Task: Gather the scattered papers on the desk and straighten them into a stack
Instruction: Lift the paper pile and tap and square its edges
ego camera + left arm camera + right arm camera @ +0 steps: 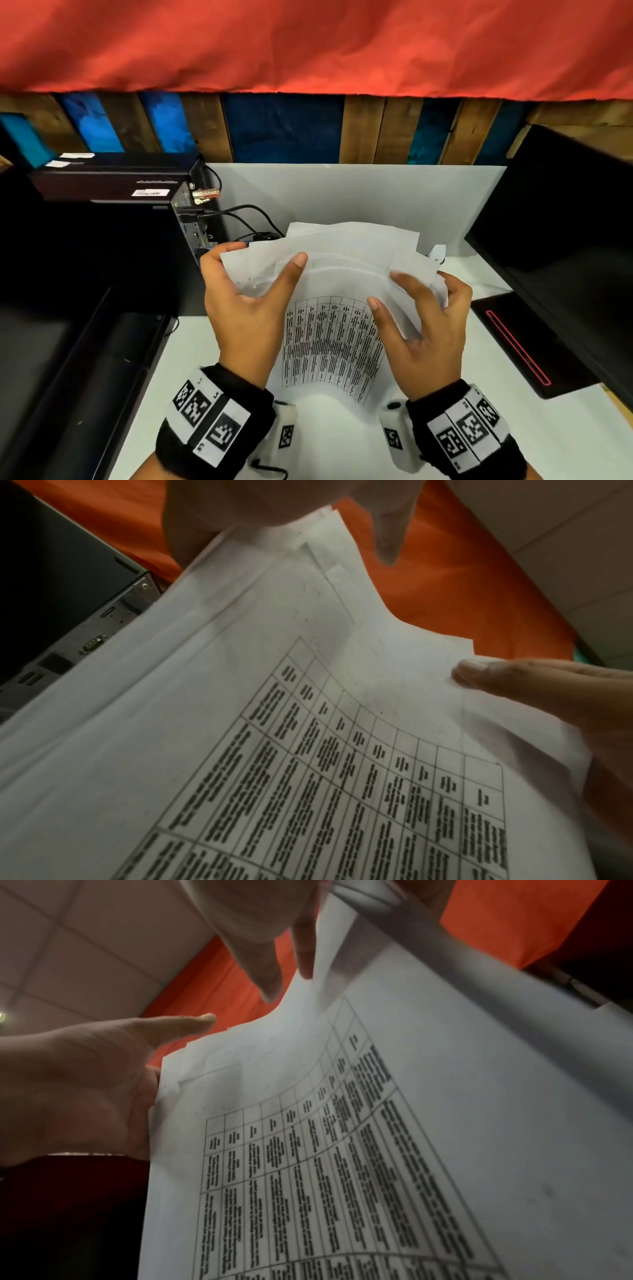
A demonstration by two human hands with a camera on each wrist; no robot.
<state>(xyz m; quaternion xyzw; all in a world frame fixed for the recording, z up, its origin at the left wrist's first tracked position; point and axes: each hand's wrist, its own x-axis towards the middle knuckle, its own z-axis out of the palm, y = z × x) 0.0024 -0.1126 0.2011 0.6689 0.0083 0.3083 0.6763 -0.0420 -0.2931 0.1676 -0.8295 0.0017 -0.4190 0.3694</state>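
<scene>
A bundle of white papers (335,329) is held up over the white desk (342,445). Its front sheet carries a printed table, and the sheets' top edges are uneven and fanned. My left hand (246,318) grips the bundle's left edge, thumb across the front and fingers behind. My right hand (428,329) holds the right edge, with its thumb and forefinger in front and the other fingers curled round the edge. The left wrist view shows the papers (240,750) close up, and so does the right wrist view, papers (377,1150), with the left hand (85,1083) at their far edge.
A black computer case (102,240) with cables (246,212) stands at the left. A black monitor (565,222) and a flat black device with a red stripe (520,342) sit at the right. A white partition (376,192) closes the back of the desk.
</scene>
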